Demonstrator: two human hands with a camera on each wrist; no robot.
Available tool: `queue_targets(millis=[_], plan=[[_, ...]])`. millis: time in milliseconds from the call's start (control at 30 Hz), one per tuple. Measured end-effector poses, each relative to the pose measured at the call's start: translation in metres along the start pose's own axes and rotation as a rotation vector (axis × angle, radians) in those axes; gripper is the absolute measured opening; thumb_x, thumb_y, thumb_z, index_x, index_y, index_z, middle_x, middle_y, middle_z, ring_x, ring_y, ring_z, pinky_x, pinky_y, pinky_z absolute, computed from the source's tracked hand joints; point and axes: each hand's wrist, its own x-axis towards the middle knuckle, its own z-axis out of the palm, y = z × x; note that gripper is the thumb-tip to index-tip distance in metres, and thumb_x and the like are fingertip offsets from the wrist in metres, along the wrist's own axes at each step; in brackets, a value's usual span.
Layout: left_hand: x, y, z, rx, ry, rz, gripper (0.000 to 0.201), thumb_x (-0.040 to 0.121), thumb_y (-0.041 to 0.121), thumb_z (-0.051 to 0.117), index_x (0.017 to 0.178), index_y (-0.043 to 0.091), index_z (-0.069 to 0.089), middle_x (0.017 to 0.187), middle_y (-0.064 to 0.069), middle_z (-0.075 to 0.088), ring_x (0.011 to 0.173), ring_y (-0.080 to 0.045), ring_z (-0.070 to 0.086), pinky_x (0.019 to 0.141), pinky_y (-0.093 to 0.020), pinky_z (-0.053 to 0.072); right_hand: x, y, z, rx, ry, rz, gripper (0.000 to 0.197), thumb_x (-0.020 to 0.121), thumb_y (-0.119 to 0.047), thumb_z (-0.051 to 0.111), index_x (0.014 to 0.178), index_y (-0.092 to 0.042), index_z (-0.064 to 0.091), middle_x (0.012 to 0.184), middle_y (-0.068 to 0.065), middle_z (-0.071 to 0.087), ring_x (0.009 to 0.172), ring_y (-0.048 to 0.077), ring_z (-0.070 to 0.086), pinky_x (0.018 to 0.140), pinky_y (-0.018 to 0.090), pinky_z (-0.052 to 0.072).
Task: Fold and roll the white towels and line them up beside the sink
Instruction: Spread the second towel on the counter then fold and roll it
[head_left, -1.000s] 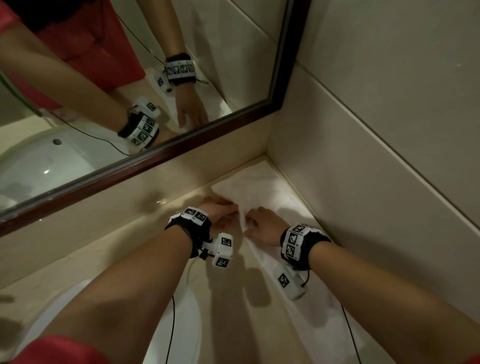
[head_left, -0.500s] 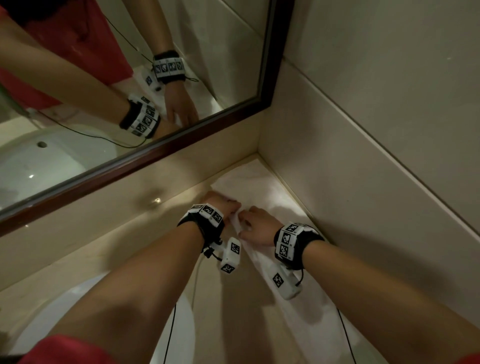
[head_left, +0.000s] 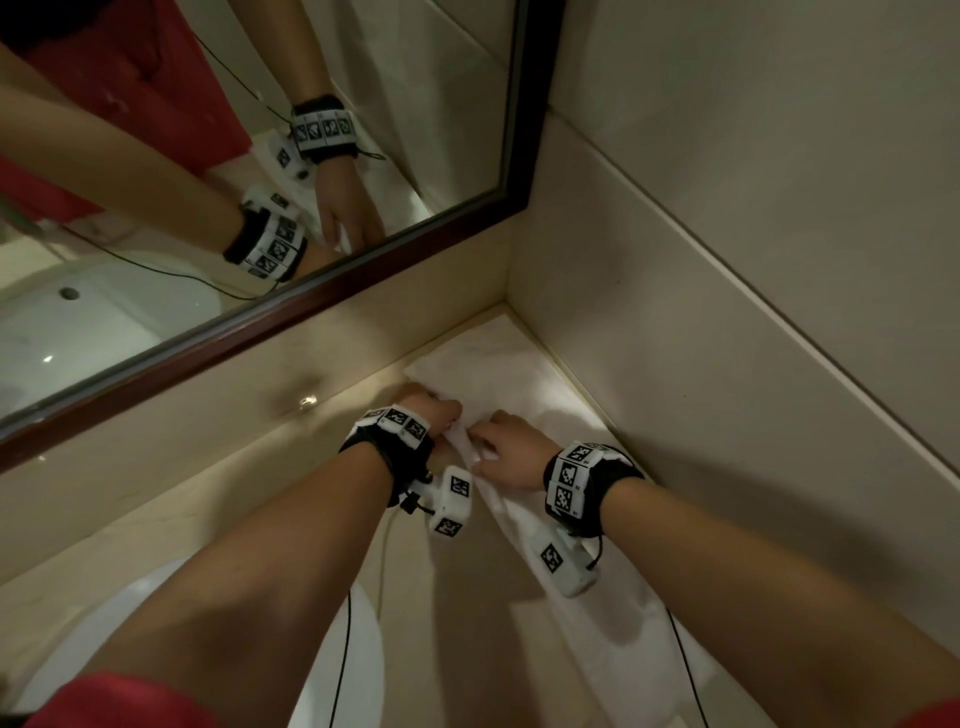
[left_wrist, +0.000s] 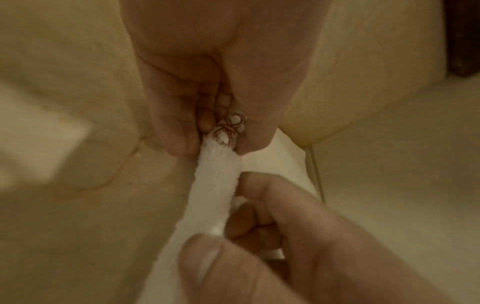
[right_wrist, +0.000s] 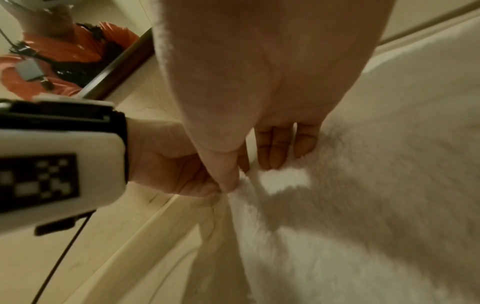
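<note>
A white towel lies flat on the beige counter, stretched along the right wall from the corner toward me. My left hand pinches its left edge between thumb and fingers. In the left wrist view the left hand grips the edge by a small red-patterned label. My right hand pinches the same edge just behind. In the right wrist view its thumb holds a raised fold of the towel, and its other fingers rest on top of the cloth.
A white sink basin sits at the lower left under my left forearm. A dark-framed mirror runs along the back wall, and a tiled wall closes off the right side next to the towel.
My two hands have drawn closer together on the towel's left edge. The towel itself has stayed in place by the wall.
</note>
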Motion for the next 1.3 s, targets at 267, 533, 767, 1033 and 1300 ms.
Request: queue_targets(millis=[267,533,767,1033,1300], plan=[[0.002,-0.010,-0.005,-0.279,-0.068,-0.119,0.011,0.087,0.010,0.065,0.078,0.004,0.063,0.085,-0.017,0.068,0.080,-0.032,0.067,0.087,-0.046,0.056,-0.021,0.036,-0.012,0.039,0.222,0.337,0.026,0.090,-0.026,0.051,0.114,-0.018,0.050,0.113,0.008,0.055,0.099,0.029,0.057,0.082,0.032,0.045],[0.011,-0.034,-0.019,-0.312,-0.076,-0.144,0.007,0.090,0.008,0.063,0.086,0.002,0.063,0.103,-0.023,0.069,0.095,-0.037,0.067,0.094,-0.052,0.051,-0.028,0.043,-0.010,0.074,0.186,0.357,0.029,0.089,-0.026,0.058,0.114,-0.018,0.045,0.110,0.007,0.046,0.092,0.028,0.054,0.077,0.029,0.040],[0.005,-0.029,-0.021,-0.026,0.053,-0.139,0.029,0.091,0.015,0.061,0.116,0.002,0.059,0.109,-0.013,0.064,0.102,-0.031,0.061,0.093,-0.038,0.050,-0.029,0.041,-0.008,0.054,0.197,0.358,0.027,0.090,-0.027,0.057,0.114,-0.017,0.046,0.111,0.009,0.046,0.098,0.030,0.054,0.078,0.030,0.040],[0.019,-0.032,-0.018,-0.247,0.151,-0.121,0.041,0.084,0.030,0.068,0.114,0.002,0.064,0.102,-0.017,0.069,0.092,-0.034,0.067,0.078,-0.038,0.055,-0.036,0.055,-0.012,-0.105,0.421,0.238,0.035,0.088,-0.017,0.055,0.123,-0.016,0.058,0.133,0.014,0.048,0.124,0.034,0.046,0.102,0.035,0.041],[0.029,-0.037,-0.023,-0.204,0.355,-0.060,0.043,0.089,0.034,0.062,0.128,0.016,0.060,0.116,-0.012,0.068,0.105,-0.032,0.064,0.089,-0.034,0.050,-0.039,0.056,-0.014,-0.287,0.195,0.279,0.060,0.096,-0.029,0.036,0.152,-0.019,0.018,0.161,0.007,0.007,0.146,0.030,0.012,0.118,0.044,0.017]])
